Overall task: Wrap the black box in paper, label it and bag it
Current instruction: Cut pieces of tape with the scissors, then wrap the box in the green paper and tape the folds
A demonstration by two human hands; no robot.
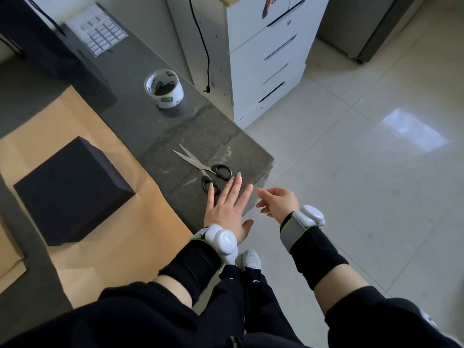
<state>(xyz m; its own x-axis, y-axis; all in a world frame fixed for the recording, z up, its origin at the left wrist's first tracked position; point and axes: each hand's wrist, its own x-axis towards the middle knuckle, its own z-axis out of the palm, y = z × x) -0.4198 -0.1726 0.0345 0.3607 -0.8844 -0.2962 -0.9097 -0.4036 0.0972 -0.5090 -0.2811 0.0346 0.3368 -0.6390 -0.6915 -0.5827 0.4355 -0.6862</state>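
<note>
Matte black box (pixel 72 189) on brown paper (pixel 120 222), left of the left grip (pixel 226 207), spread flat on bench (pixel 175 126); right grip (pixel 276 202) curled, hold unclear.

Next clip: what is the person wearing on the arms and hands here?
The left hand and right hand are bare, without gloves. The left wrist device and right wrist device are rounded, glossy and white; the right has a grey strap with a yellow-green edge. Black cuffs cover the lower forearms; black sleeves start higher up.

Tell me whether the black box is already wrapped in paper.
No, the black box sits bare on top of the flat, unfolded paper.
</note>
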